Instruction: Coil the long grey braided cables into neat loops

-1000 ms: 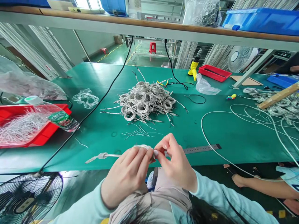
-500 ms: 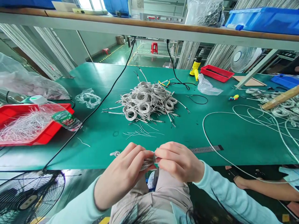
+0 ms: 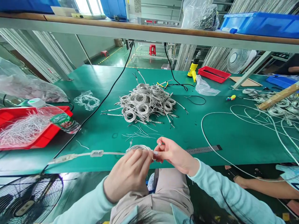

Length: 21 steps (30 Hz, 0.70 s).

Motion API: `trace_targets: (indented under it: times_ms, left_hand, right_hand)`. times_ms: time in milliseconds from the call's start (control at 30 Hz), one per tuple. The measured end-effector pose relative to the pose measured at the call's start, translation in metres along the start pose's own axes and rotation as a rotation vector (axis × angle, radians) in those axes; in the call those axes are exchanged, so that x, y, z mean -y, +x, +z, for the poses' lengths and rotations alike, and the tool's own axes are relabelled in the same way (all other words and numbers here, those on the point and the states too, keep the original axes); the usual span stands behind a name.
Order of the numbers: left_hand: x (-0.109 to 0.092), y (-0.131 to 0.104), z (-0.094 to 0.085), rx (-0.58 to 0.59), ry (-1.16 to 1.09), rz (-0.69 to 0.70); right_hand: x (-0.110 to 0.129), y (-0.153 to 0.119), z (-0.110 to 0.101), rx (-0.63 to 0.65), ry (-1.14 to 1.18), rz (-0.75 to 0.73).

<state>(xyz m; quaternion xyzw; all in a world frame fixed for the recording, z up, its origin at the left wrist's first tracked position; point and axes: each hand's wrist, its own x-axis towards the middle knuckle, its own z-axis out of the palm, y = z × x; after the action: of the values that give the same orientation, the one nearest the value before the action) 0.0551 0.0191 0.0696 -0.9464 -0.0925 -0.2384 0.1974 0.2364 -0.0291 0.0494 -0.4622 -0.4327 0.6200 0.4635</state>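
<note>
My left hand (image 3: pixel 130 172) is closed around a coil of clear-jacketed cable (image 3: pixel 139 147) above the table's front edge. From the coil, a straight cable end with a clear inline connector (image 3: pixel 97 153) runs out to the left. At the coil's right side, the thumb and fingertips of my right hand (image 3: pixel 174 154) are pinched together against it, the index finger raised and bent. Whatever small part lies between those fingertips is hidden. Behind my hands lies a heap of similar coiled cables (image 3: pixel 146 102), with loose thin white strips (image 3: pixel 140 132) in front of it.
A red tray of white strips (image 3: pixel 25 130) stands at the left, a plastic bottle (image 3: pixel 60 119) leaning on it. A steel ruler (image 3: pixel 203 150) lies right of my hands. Loose white cable (image 3: pixel 203 124) loops across the right side. A yellow heat gun (image 3: pixel 192 70) stands at the back.
The coil has come up into view, turned flatter, with its connector end now stretched out left. My right hand has shifted its grip, its index finger lifting off.
</note>
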Motion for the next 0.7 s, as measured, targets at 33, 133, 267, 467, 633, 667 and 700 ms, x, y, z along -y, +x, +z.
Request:
trace_targets:
  times_ms: [33,133,267,467,633,667,700]
  left_hand:
    - [0.002,-0.001,0.0,0.024,-0.079,-0.049]
    - [0.008,-0.003,-0.004,0.055,-0.302,-0.19]
    - [0.013,-0.002,-0.009,0.048,-0.499,-0.249]
    - [0.01,0.0,-0.014,0.082,-0.525,-0.205]
    - [0.005,0.003,-0.014,-0.031,-0.131,-0.037]
    - [0.005,0.004,-0.014,-0.053,-0.081,-0.007]
    - [0.005,0.003,-0.014,-0.061,-0.064,0.003]
  right_hand:
    - [-0.001,-0.002,-0.002,-0.037,-0.136,-0.131]
    - [-0.004,-0.01,-0.005,-0.168,-0.763,-0.751]
    - [0.001,-0.01,-0.009,-0.131,-1.289,-1.29]
    - [0.002,-0.009,0.001,-0.132,-1.082,-1.186]
    - [0.0,-0.012,0.018,-0.127,-0.03,-0.191]
    - [0.0,-0.011,0.019,-0.068,0.12,-0.084]
    - [0.001,-0.011,0.018,-0.026,0.188,-0.041]
